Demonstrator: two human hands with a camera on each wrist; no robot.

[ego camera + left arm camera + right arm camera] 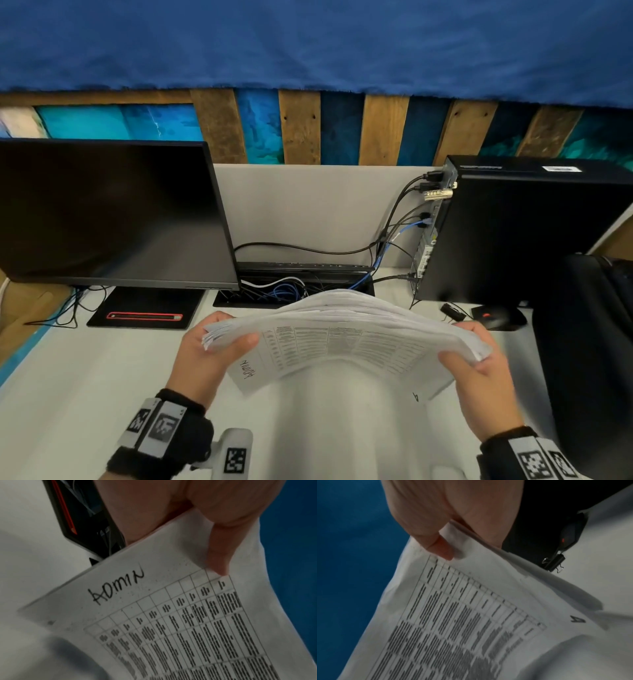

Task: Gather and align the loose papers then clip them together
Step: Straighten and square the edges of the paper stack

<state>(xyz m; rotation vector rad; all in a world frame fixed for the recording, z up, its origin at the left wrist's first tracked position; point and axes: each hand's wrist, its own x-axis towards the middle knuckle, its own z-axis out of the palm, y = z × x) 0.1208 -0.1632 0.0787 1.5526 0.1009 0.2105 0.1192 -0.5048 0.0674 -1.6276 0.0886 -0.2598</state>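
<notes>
A stack of printed papers (342, 329) with a table on the facing sheet hangs arched above the white desk (85, 377). My left hand (219, 339) grips its left end, thumb on top near the handwritten word. My right hand (479, 356) grips the right end the same way. The sheet edges are fanned and uneven at both ends. In the left wrist view the thumb (219, 555) presses on the papers (171, 615). In the right wrist view the thumb (441, 547) pins the papers (453, 615). A black binder clip (451, 311) (554, 563) lies on the desk beyond my right hand.
A dark monitor (109, 212) on a black base (144, 308) stands at the back left. A black computer tower (534, 233) is at the back right, with a cable tray (294, 284) between them. A black mouse (496, 317) lies by the clip. A dark bulky object (589, 342) fills the right edge.
</notes>
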